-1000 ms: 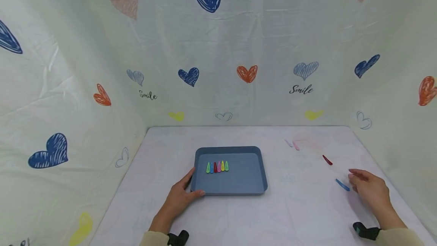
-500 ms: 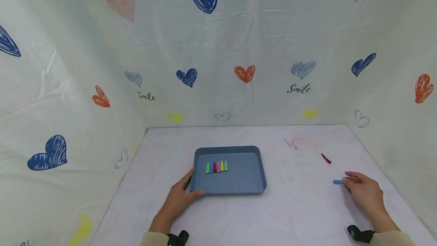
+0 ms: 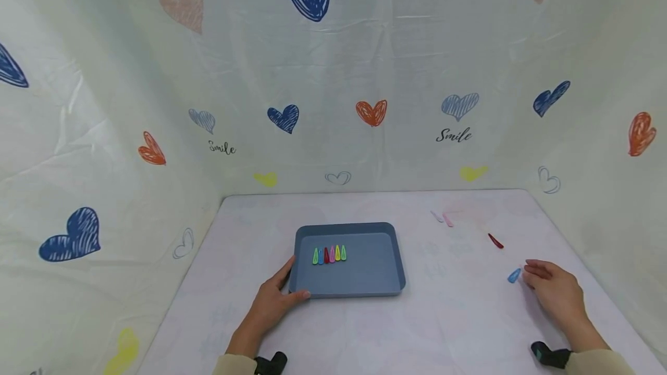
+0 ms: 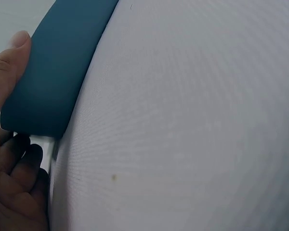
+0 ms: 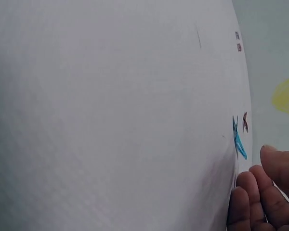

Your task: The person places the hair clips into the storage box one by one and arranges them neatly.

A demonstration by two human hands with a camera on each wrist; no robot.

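A blue snap hair clip (image 3: 514, 275) lies on the table just left of my right hand (image 3: 553, 291). In the right wrist view the clip (image 5: 240, 143) shows apart from my thumb and bent fingers (image 5: 249, 185), which hold nothing. My left hand (image 3: 271, 305) holds the near left corner of the blue-grey tray (image 3: 375, 268), thumb at its front rim and fingers along its left side. The left wrist view shows my thumb against the tray's wall (image 4: 62, 62). Inside the tray several hair clips (image 3: 326, 255) stand side by side in a row: green, blue, red, pink, yellow, green.
Beyond the blue clip lies a dark red hair clip (image 3: 495, 241). Farther back are a pink clip (image 3: 447, 220) and a pale lilac clip (image 3: 436, 216). A white cloth covers the table (image 3: 406, 328), and a heart-printed curtain (image 3: 333, 74) encloses its back and sides.
My right hand moved slightly left and touched the blue clip, which shifted left and turned; a small gap now shows between them. The left hand still holds the tray.
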